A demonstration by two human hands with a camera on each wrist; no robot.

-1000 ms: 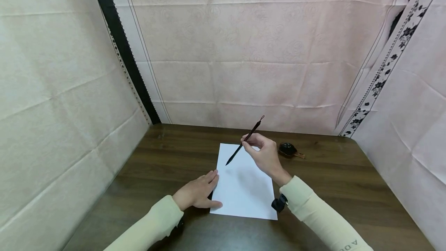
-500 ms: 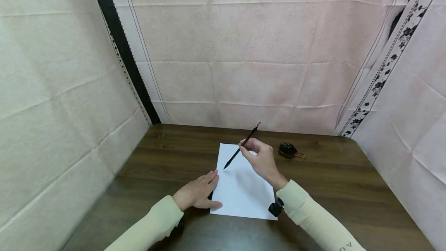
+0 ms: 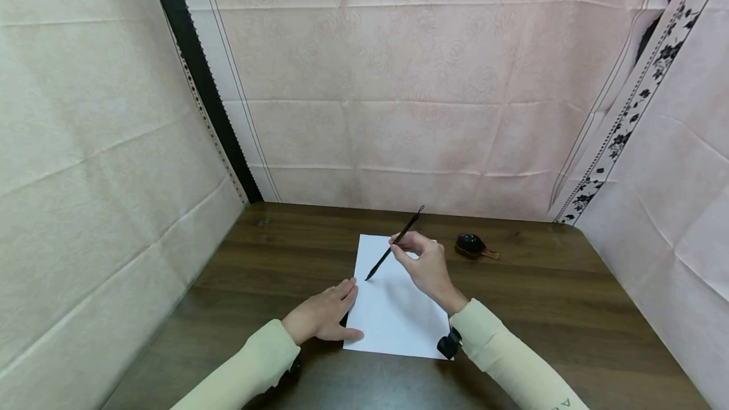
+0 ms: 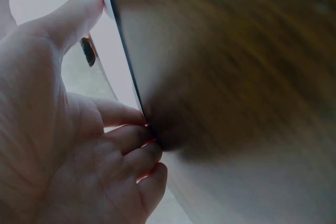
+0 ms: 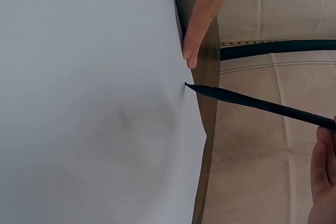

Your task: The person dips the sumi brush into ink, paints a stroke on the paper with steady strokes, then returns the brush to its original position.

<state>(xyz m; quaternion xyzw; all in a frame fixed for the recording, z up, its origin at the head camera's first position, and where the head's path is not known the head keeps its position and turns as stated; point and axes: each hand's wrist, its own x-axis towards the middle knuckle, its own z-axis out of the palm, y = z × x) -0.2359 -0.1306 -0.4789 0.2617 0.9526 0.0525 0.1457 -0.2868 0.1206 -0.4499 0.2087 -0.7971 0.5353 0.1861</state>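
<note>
The white rectangular sheet of paper (image 3: 393,328) lies on the brown wood-grain counter (image 3: 256,252). Taking its middle as the clock centre, the right hand (image 3: 426,263) is above it at 1 o'clock, and its grip is grasping the slim black writing brush (image 3: 382,259) between thumb and fingers. This brush is tilted, looped end toward 1 o'clock, pointed tip toward 7 o'clock. The tip is at the sheet's left part, at 10 o'clock; whether it touches, I cannot surely tell. The left hand (image 3: 323,313) is between 8 and 9 o'clock, its grip released, with extended fingers and thumb resting upon the sheet's border. At 2 o'clock, apart from the sheet, lies a small glossy black rounded object (image 3: 470,243) with a brown end. Pale creased cloth (image 3: 376,81) rises at 12 o'clock
</note>
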